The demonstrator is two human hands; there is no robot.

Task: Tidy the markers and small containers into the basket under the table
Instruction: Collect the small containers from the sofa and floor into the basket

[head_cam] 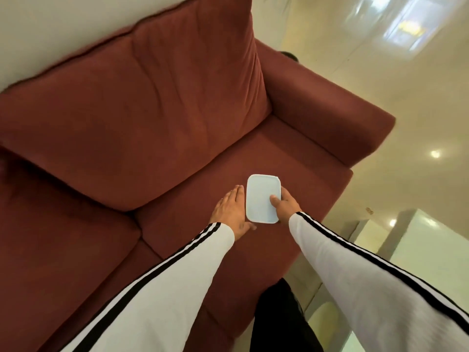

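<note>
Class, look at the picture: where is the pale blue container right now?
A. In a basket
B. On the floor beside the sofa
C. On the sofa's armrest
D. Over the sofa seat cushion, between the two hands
D: the pale blue container sits over the red sofa seat, with the right hand gripping its edge and the left hand alongside it.

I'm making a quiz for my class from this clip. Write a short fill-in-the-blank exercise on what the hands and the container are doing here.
1. The white container is over a ____ sofa.
2. The thumb on the lid belongs to the ____ hand.
3. The left hand lies flat, its fingers ____.
4. Both sleeves are white with ____ stripes.

Missing words: red; right; open; black
</note>
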